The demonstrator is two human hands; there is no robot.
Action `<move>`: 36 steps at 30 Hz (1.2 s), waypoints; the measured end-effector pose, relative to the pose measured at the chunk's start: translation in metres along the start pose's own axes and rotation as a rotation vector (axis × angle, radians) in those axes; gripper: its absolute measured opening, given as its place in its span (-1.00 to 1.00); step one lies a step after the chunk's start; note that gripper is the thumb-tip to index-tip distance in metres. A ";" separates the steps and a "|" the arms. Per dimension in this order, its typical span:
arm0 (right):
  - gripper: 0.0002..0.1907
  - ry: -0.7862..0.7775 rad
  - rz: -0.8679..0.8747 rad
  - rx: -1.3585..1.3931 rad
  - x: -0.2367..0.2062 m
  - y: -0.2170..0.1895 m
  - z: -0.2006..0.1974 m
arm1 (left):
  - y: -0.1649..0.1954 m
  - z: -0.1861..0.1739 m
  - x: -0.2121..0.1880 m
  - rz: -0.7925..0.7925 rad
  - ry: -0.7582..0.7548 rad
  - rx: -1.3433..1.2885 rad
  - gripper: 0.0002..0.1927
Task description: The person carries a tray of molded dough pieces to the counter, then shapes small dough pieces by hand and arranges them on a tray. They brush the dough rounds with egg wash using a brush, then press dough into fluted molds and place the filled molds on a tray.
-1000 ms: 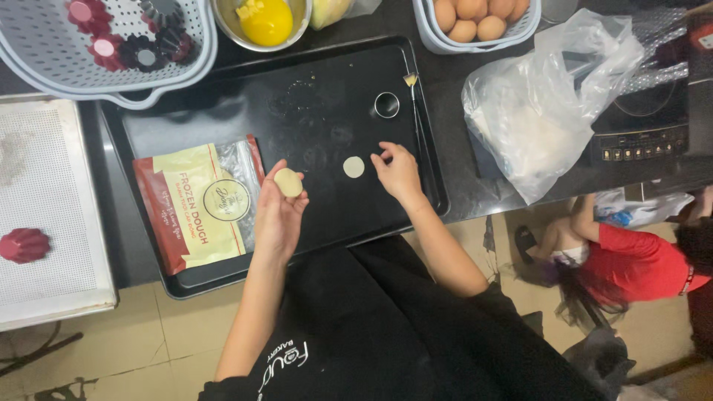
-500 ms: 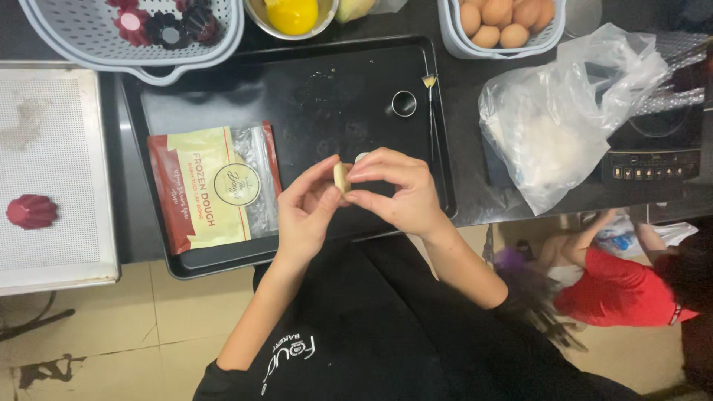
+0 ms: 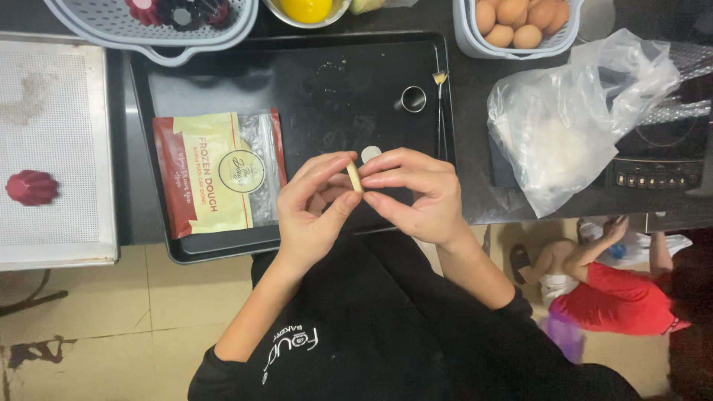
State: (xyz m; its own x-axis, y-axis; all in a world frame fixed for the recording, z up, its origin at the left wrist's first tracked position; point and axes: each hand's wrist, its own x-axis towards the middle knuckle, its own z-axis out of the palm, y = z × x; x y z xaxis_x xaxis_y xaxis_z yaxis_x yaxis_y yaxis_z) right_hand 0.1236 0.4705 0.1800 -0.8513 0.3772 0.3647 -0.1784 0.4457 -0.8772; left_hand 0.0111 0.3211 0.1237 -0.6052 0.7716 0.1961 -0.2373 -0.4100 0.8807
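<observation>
A small pale dough piece (image 3: 354, 177) is pinched edge-on between the fingertips of my left hand (image 3: 316, 212) and my right hand (image 3: 416, 194), just above the near edge of a black baking tray (image 3: 312, 82). Behind the fingers a second round dough disc (image 3: 370, 154) lies flat on the tray. A red and yellow dough packet (image 3: 217, 173) lies on the tray's left part. Farther back on the tray are a small metal ring cutter (image 3: 414, 98) and a thin pastry brush (image 3: 440, 111).
A white perforated mat (image 3: 52, 134) with a red fluted mould (image 3: 31, 187) is at the left. At the back are a grey basket (image 3: 156, 30), a bowl with something yellow (image 3: 306, 10) and a basket of eggs (image 3: 520, 22). A clear plastic bag (image 3: 572, 119) lies right; a person in red (image 3: 616, 297) sits on the floor.
My left hand brought its dough piece off the tray to meet my right hand. Both hands now pinch it together near the tray's front edge.
</observation>
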 end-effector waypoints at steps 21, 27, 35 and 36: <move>-0.81 -0.094 0.011 0.008 0.023 -0.041 -0.009 | 0.059 0.004 0.005 0.150 -0.035 0.467 -0.42; -0.80 -0.072 0.010 0.011 0.025 -0.046 -0.008 | 0.067 0.007 0.009 0.260 -0.031 0.444 -0.78; -0.78 -0.074 0.014 0.046 0.029 -0.050 -0.007 | 0.083 0.006 0.013 0.297 -0.034 0.524 -0.82; -0.78 -0.079 0.014 0.048 0.030 -0.050 -0.007 | 0.084 0.007 0.014 0.302 -0.025 0.537 -0.83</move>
State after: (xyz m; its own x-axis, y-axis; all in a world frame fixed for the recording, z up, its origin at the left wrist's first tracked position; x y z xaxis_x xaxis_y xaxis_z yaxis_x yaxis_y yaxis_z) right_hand 0.1101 0.4650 0.2371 -0.8896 0.3176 0.3283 -0.1879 0.4005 -0.8968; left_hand -0.0119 0.3006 0.2034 -0.5667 0.6732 0.4749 0.3612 -0.3150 0.8776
